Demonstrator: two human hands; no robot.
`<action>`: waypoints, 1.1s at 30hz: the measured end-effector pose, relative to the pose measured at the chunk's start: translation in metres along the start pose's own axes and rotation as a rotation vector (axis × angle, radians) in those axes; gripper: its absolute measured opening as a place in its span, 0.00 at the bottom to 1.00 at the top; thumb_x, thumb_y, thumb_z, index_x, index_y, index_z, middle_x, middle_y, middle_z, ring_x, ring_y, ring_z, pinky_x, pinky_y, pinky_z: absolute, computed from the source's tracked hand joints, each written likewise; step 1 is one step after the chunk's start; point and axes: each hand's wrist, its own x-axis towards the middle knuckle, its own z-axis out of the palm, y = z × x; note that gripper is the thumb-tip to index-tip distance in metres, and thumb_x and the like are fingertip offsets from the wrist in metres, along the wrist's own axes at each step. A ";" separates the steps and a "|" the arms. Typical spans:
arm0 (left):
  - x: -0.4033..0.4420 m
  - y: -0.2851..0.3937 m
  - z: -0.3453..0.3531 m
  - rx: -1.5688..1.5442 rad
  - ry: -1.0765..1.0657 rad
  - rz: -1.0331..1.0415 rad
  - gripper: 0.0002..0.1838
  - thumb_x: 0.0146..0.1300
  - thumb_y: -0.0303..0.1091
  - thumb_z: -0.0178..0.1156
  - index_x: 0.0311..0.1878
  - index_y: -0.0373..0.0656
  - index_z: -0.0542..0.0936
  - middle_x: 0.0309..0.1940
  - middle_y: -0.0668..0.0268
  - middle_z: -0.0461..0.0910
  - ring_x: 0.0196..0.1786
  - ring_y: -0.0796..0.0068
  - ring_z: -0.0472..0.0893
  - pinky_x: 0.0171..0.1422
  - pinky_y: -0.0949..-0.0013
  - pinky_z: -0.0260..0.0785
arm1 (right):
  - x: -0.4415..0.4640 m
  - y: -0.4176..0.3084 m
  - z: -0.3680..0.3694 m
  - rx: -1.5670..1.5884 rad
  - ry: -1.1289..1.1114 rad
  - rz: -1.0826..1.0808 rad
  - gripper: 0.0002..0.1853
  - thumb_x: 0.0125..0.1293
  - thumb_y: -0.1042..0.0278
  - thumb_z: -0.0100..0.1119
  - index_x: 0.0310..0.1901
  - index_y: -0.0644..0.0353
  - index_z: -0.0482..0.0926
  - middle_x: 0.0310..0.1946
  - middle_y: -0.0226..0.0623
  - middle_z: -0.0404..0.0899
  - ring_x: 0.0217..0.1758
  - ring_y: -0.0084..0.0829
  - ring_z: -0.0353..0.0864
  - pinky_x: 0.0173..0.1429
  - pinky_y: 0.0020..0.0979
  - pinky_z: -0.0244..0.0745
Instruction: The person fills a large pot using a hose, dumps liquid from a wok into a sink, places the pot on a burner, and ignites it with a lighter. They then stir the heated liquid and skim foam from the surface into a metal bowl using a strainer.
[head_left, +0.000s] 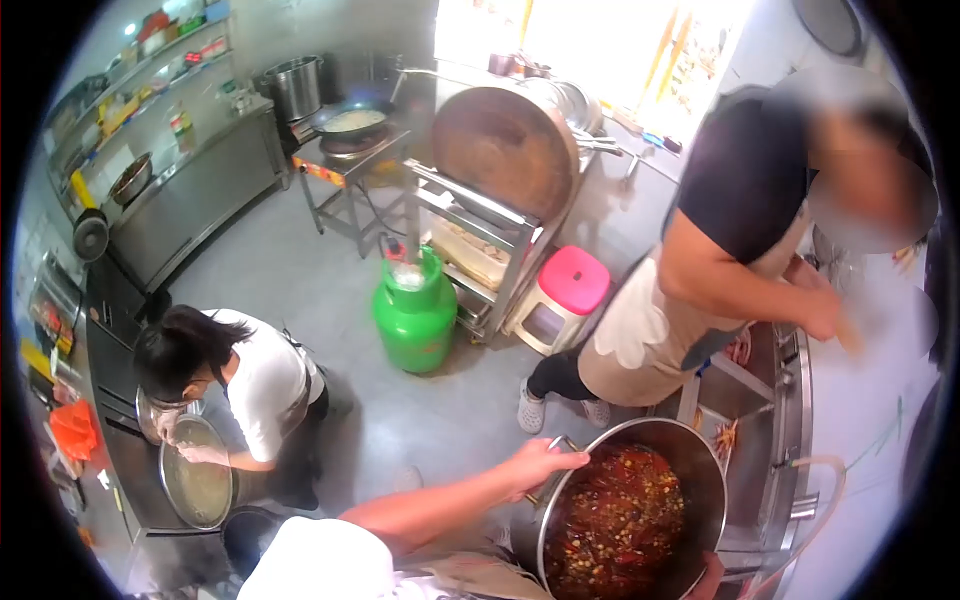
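The stockpot (706,478) is in the foreground, right of centre, beside the steel sink unit (790,430). It contains a red-brown mixture (620,520) with pale pieces. Whether its base rests on a support cannot be determined.

Left hand (540,466): closed around the side handle (563,443) of the stockpot. The forearm is nearly straight and extends from the white sleeve (320,560) up to the left side of the rim; the thumb points toward the pot's opening.

Right hand (710,578): at the lower right of the stockpot, mostly hidden by the wall. Its grip cannot be determined.

Beyond the pot, 1 co-worker in a beige apron (640,340) stands at the sink unit, forearms forward, hands blurred. Behind this person is 1 stool with a pink seat (575,281). Next to it are a steel rack, a large round board (500,150) and a green gas cylinder (415,325); the cylinder's markings are too small to read. The orange panel (320,174) of the burner stand bears illegible marks. A wok (350,119) sits above. At left, 1 co-worker in a white top (265,375) bends over a metal basin (232,488), both hands at its rim.
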 end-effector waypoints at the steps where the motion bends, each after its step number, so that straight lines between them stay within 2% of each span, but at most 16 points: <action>1: -0.029 0.027 -0.014 0.017 0.071 0.022 0.19 0.52 0.49 0.69 0.25 0.48 0.71 0.13 0.79 0.62 0.12 0.86 0.55 0.15 0.74 0.41 | 0.009 0.005 0.007 -0.013 -0.040 0.008 0.28 0.66 0.52 0.53 0.57 0.70 0.68 0.55 0.49 0.72 0.52 0.44 0.74 0.53 0.41 0.73; 2: -0.037 0.035 -0.032 -0.001 0.103 0.071 0.19 0.51 0.49 0.69 0.24 0.48 0.71 0.13 0.79 0.62 0.12 0.86 0.55 0.15 0.74 0.41 | 0.026 0.008 0.012 -0.041 -0.091 0.026 0.29 0.66 0.52 0.53 0.58 0.70 0.68 0.55 0.50 0.72 0.53 0.44 0.74 0.53 0.41 0.73; 6: -0.068 0.055 -0.117 -0.092 0.259 0.247 0.19 0.50 0.47 0.70 0.23 0.47 0.71 0.14 0.78 0.63 0.14 0.87 0.58 0.16 0.76 0.43 | -0.021 -0.021 0.182 0.090 0.018 -0.098 0.14 0.53 0.62 0.61 0.39 0.59 0.76 0.36 0.35 0.77 0.39 0.32 0.77 0.45 0.33 0.75; 8: -0.091 0.075 -0.158 -0.141 0.290 0.273 0.17 0.51 0.45 0.69 0.25 0.47 0.71 0.15 0.78 0.63 0.14 0.86 0.57 0.15 0.77 0.44 | 0.002 -0.017 0.217 0.096 -0.059 -0.111 0.14 0.52 0.66 0.62 0.40 0.60 0.75 0.35 0.35 0.76 0.39 0.31 0.77 0.45 0.33 0.75; 10: -0.116 0.109 -0.192 -0.168 0.332 0.268 0.20 0.50 0.48 0.70 0.31 0.41 0.75 0.24 0.72 0.72 0.28 0.83 0.68 0.28 0.72 0.60 | 0.012 -0.030 0.269 0.108 -0.145 -0.062 0.13 0.53 0.69 0.62 0.40 0.61 0.75 0.33 0.34 0.75 0.38 0.31 0.76 0.45 0.33 0.74; 11: -0.130 0.123 -0.205 -0.226 0.351 0.314 0.17 0.53 0.46 0.67 0.34 0.42 0.78 0.24 0.72 0.72 0.29 0.81 0.69 0.30 0.72 0.61 | 0.010 -0.033 0.300 0.079 -0.168 -0.093 0.11 0.53 0.70 0.62 0.38 0.61 0.76 0.32 0.34 0.75 0.38 0.30 0.76 0.44 0.34 0.75; 15: -0.150 0.155 -0.282 -0.421 0.469 0.305 0.12 0.56 0.44 0.62 0.36 0.47 0.79 0.19 0.77 0.65 0.19 0.86 0.61 0.18 0.77 0.49 | 0.007 -0.050 0.420 -0.008 -0.277 -0.208 0.07 0.55 0.70 0.61 0.35 0.62 0.77 0.31 0.34 0.76 0.36 0.29 0.77 0.41 0.32 0.75; 16: -0.157 0.165 -0.290 -0.469 0.508 0.330 0.10 0.56 0.43 0.62 0.35 0.48 0.78 0.18 0.78 0.63 0.17 0.87 0.59 0.17 0.78 0.47 | 0.011 -0.061 0.444 -0.034 -0.417 -0.183 0.08 0.56 0.70 0.61 0.35 0.63 0.76 0.31 0.34 0.77 0.35 0.28 0.77 0.41 0.31 0.75; 18: -0.161 0.181 -0.323 -0.525 0.641 0.426 0.09 0.57 0.43 0.59 0.29 0.51 0.75 0.15 0.82 0.60 0.14 0.89 0.55 0.15 0.78 0.42 | 0.019 -0.076 0.502 -0.082 -0.699 -0.130 0.09 0.58 0.69 0.60 0.36 0.64 0.76 0.31 0.34 0.77 0.33 0.27 0.77 0.40 0.28 0.74; 23: -0.173 0.216 -0.389 -0.676 0.828 0.529 0.12 0.54 0.46 0.60 0.22 0.56 0.68 0.11 0.83 0.57 0.13 0.87 0.51 0.16 0.77 0.38 | 0.028 -0.094 0.652 -0.137 -0.926 -0.163 0.11 0.62 0.65 0.59 0.36 0.66 0.76 0.32 0.34 0.78 0.32 0.24 0.77 0.37 0.25 0.73; 24: -0.176 0.226 -0.397 -0.686 0.909 0.520 0.10 0.53 0.45 0.60 0.25 0.54 0.72 0.14 0.79 0.64 0.16 0.84 0.61 0.18 0.76 0.51 | 0.030 -0.099 0.682 -0.140 -0.978 -0.180 0.11 0.62 0.64 0.59 0.36 0.66 0.77 0.32 0.34 0.78 0.32 0.23 0.76 0.37 0.25 0.72; 27: -0.181 0.255 -0.427 -0.739 0.951 0.613 0.13 0.55 0.46 0.57 0.35 0.47 0.77 0.28 0.71 0.73 0.31 0.73 0.75 0.35 0.68 0.71 | 0.048 -0.105 0.773 -0.177 -1.123 -0.174 0.11 0.63 0.64 0.59 0.37 0.66 0.77 0.33 0.32 0.78 0.34 0.22 0.75 0.39 0.24 0.70; 30: -0.190 0.259 -0.469 -0.793 1.017 0.677 0.17 0.53 0.49 0.57 0.40 0.47 0.73 0.33 0.69 0.71 0.32 0.72 0.74 0.35 0.68 0.71 | 0.043 -0.117 0.854 -0.220 -1.218 -0.190 0.12 0.63 0.65 0.58 0.38 0.67 0.77 0.34 0.32 0.79 0.36 0.22 0.75 0.42 0.23 0.69; 31: -0.192 0.266 -0.476 -0.817 1.077 0.732 0.19 0.53 0.48 0.58 0.40 0.43 0.75 0.35 0.66 0.76 0.38 0.68 0.75 0.45 0.63 0.70 | 0.029 -0.124 0.884 -0.209 -1.252 -0.172 0.12 0.64 0.65 0.58 0.38 0.67 0.77 0.35 0.32 0.79 0.37 0.22 0.76 0.42 0.24 0.70; 32: -0.194 0.269 -0.492 -0.838 1.055 0.756 0.18 0.54 0.49 0.59 0.40 0.45 0.75 0.33 0.66 0.76 0.38 0.69 0.75 0.44 0.65 0.70 | 0.018 -0.129 0.912 -0.198 -1.287 -0.156 0.12 0.64 0.65 0.58 0.38 0.68 0.77 0.35 0.33 0.79 0.37 0.22 0.76 0.42 0.24 0.70; 33: -0.195 0.283 -0.507 -0.800 1.093 0.784 0.17 0.54 0.50 0.58 0.38 0.47 0.74 0.31 0.69 0.73 0.33 0.73 0.74 0.33 0.70 0.67 | 0.018 -0.127 0.945 -0.271 -1.271 -0.158 0.14 0.66 0.64 0.56 0.39 0.70 0.77 0.34 0.35 0.79 0.35 0.22 0.77 0.40 0.25 0.72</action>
